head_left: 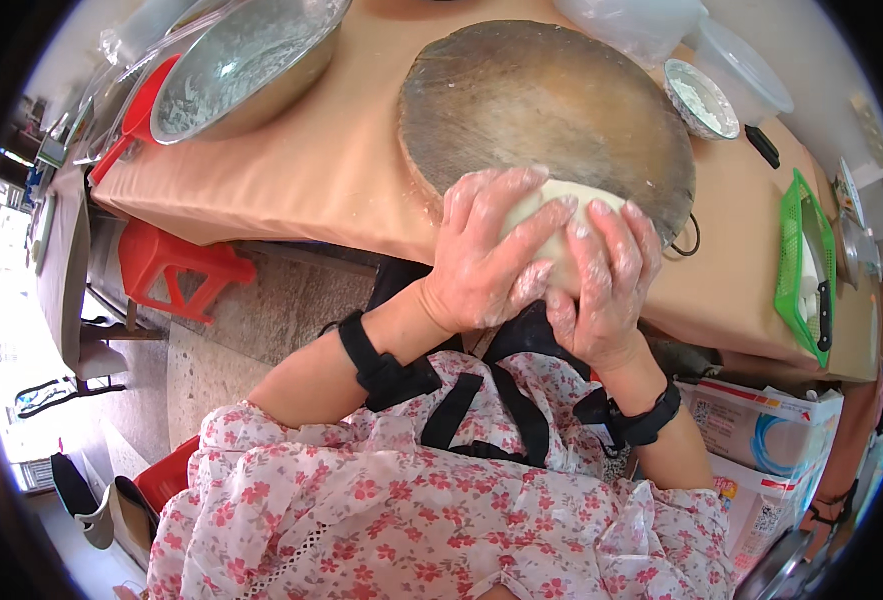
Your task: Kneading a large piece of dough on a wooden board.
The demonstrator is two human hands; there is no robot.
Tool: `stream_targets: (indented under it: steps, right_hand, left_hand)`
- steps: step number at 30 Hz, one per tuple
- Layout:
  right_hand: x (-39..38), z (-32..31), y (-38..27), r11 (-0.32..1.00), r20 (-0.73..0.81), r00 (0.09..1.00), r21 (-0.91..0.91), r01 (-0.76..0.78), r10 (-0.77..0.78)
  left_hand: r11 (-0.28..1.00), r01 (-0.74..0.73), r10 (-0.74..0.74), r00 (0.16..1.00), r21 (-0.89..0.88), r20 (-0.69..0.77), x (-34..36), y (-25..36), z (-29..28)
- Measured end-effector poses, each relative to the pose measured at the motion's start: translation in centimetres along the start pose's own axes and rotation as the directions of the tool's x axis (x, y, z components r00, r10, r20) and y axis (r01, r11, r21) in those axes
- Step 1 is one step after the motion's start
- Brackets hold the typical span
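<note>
Both hands are wrapped around one smooth, pale ball of dough (558,250). My left hand (486,245) grips its left side, and my right hand (609,270) presses on its right side with the fingers curled over the top. White flour coats the fingers of both. The dough is over the near edge of a round wooden chopping board (551,110); the hands hide its underside, so I cannot tell whether it touches the wood. A black strap circles each wrist.
A metal bowl (251,75) dusted with flour stands at the far left beside a red-handled item (141,110). To the right are a small bowl of flour (701,98), clear plastic containers (741,65) and a green basket (793,265) with a black-handled knife (824,315). A red stool (176,270) stands below.
</note>
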State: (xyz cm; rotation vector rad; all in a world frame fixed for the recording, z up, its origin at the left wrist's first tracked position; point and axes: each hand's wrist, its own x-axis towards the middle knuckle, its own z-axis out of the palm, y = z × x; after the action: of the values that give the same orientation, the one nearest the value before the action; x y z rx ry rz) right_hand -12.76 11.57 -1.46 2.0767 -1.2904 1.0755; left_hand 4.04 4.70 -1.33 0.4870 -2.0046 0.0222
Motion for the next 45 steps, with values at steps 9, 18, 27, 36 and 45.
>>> stream_targets:
  steps: [9, 18, 27, 36, 45]
  right_hand:
    - [7.0, 3.3, 5.8, 0.861, 0.257, 0.917, 0.336, -0.382, 0.306]
    - [4.9, 2.5, 4.7, 0.491, 0.264, 0.699, 0.552, -0.674, 0.664]
    - [7.1, 0.7, 3.6, 0.688, -0.006, 0.865, 0.610, -0.394, 0.501]
    - [8.9, 0.1, 6.2, 0.688, 0.256, 0.808, 0.426, -0.587, 0.531]
    - [7.3, 1.0, 5.3, 0.881, 0.270, 0.890, 0.207, -0.426, 0.367]
  left_hand:
    - [0.894, 0.447, -0.435, 0.885, -0.041, 0.163, 5.6, -4.2, 2.9]
    - [0.760, 0.633, -0.623, 0.774, -0.145, 0.112, 4.7, -2.5, 2.6]
    - [0.944, 0.255, -0.288, 0.946, -0.209, -0.147, 7.1, -1.5, 0.7]
    - [0.935, 0.354, -0.351, 0.916, 0.020, 0.194, 8.6, -2.5, 2.1]
    - [0.949, 0.291, -0.305, 0.944, 0.119, 0.124, 6.6, -1.5, 3.0]
